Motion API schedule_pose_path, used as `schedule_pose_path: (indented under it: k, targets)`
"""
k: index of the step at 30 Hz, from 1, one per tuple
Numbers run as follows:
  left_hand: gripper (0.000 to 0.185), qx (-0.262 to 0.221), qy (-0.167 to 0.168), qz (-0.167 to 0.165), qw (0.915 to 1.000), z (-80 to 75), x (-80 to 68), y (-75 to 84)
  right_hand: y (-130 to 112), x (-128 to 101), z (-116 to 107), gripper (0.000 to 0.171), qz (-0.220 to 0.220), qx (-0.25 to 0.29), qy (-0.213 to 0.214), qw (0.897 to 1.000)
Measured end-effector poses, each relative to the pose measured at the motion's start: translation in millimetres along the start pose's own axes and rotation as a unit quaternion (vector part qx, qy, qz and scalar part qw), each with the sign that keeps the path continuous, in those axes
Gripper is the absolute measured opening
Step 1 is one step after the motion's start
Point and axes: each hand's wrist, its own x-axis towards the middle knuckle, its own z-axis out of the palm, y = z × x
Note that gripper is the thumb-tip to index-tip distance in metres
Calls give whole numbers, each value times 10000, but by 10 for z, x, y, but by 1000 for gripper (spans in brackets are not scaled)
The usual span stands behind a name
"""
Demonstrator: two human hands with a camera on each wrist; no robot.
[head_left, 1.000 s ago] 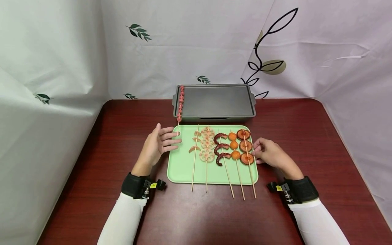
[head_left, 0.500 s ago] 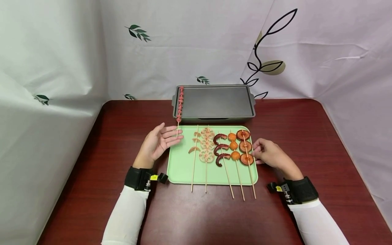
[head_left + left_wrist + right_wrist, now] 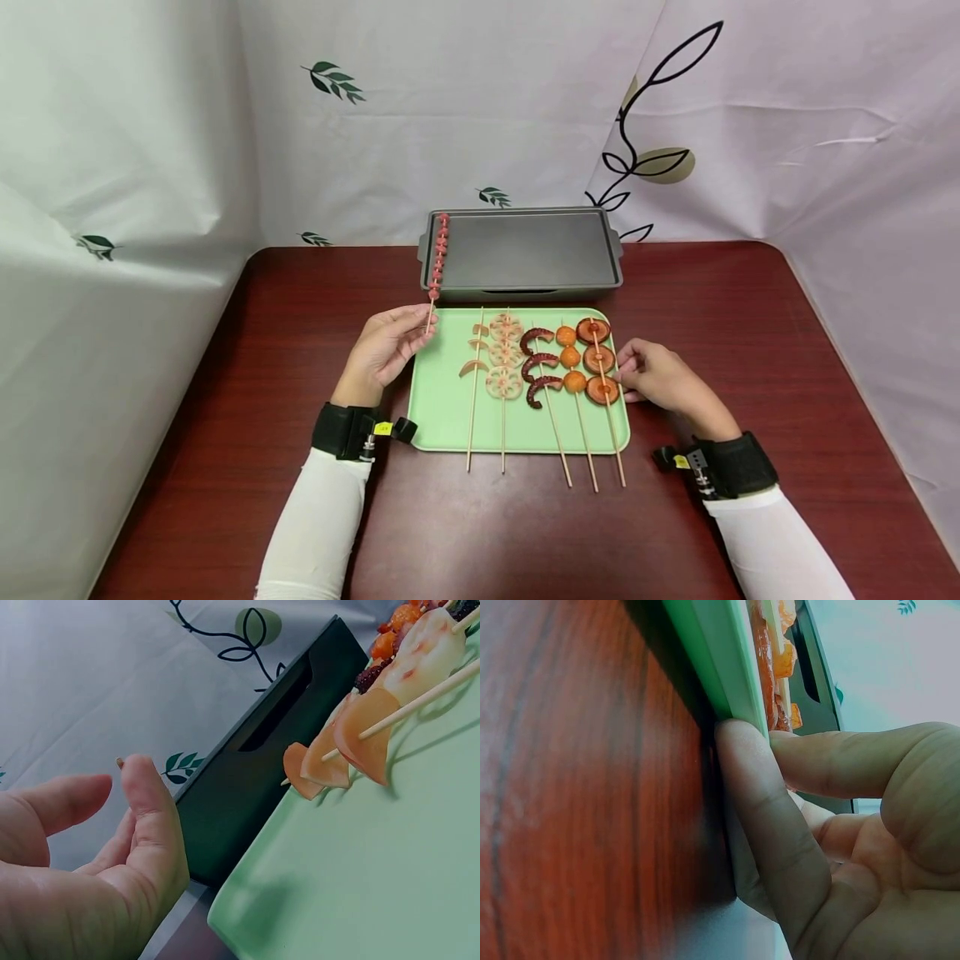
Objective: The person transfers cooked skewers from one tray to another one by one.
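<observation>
In the head view, my left hand [image 3: 390, 343] pinches the bare stick end of a skewer of red pieces [image 3: 437, 254], whose threaded part lies along the left side of the grey grill plate [image 3: 532, 246]. The stick's tip shows beside the fingertips in the left wrist view. My right hand [image 3: 654, 377] grips the right edge of the light green tray [image 3: 442, 417], with finger and thumb on its rim [image 3: 727, 667]. On the tray lie skewers of curved pale-orange pieces [image 3: 474, 367], lotus root slices [image 3: 504, 382], octopus tentacles [image 3: 542, 362], orange balls [image 3: 570, 357] and mushroom slices [image 3: 598, 360].
The grill stands behind the tray, near the table's [image 3: 322, 283] back edge. Skewer sticks overhang the tray's front rim. Printed white cloth [image 3: 450, 108] hangs behind and at both sides of the table.
My left fingers, spread beside the red skewer's stick before, have come together around its end. The skewer's lower end has shifted slightly left. The right hand stays on the tray edge.
</observation>
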Motion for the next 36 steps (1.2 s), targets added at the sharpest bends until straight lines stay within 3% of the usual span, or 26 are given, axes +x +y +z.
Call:
schedule_pose_path:
  k: [6, 11, 25, 36]
  targets:
    - [36, 319, 174, -68, 9993, 26, 4, 5, 1, 1, -3, 14, 9, 1, -20, 10000]
    - [46, 629, 99, -15, 9980, 30, 4, 7, 13, 4, -3, 14, 0, -16, -27, 10000]
    - [37, 1417, 89, 270, 9895, 86, -48, 41, 13, 16, -1, 14, 1, -19, -5, 10000]
    - [38, 2138, 152, 193, 9766, 164, -159, 84, 8, 6, -10, 14, -11, -67, -13, 10000]
